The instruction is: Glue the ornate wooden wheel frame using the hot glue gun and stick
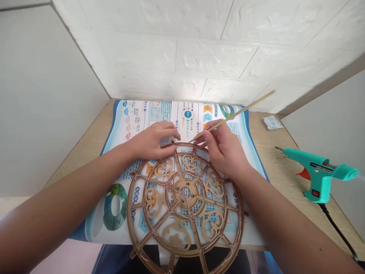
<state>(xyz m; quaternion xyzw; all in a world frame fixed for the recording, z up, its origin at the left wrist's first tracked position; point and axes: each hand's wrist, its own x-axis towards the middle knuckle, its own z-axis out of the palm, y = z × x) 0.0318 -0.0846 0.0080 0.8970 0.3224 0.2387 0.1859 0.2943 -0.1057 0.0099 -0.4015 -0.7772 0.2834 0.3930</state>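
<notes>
A grey side panel (42, 99) fills the far left of the frame, and a light wood desk (85, 152) runs under the work. Your left hand (152, 140) is upper centre, open, fingers resting on the top rim of the round brown laser-cut wooden openwork wheel (134, 205). No firm grip visible. The wheel lies flat at lower centre on a blue-edged printed paper chart (137, 114), its near edge past the desk front, above your dark blue jeans (119, 260). It's round, so no long axis. Both hands are at its top edge, left on the rim, right just over the upper right rim. Your right hand (224, 148) is closed in a pencil pinch on a thin pale bamboo stick (239, 114). Stick axis runs lower left to upper right, tip just above the rim, near your left fingertips. Far right: small white sachet (272, 122), teal hot glue gun (319, 171), black cord (339, 232). Chart text too small to read; no brand legible on the gun.
</notes>
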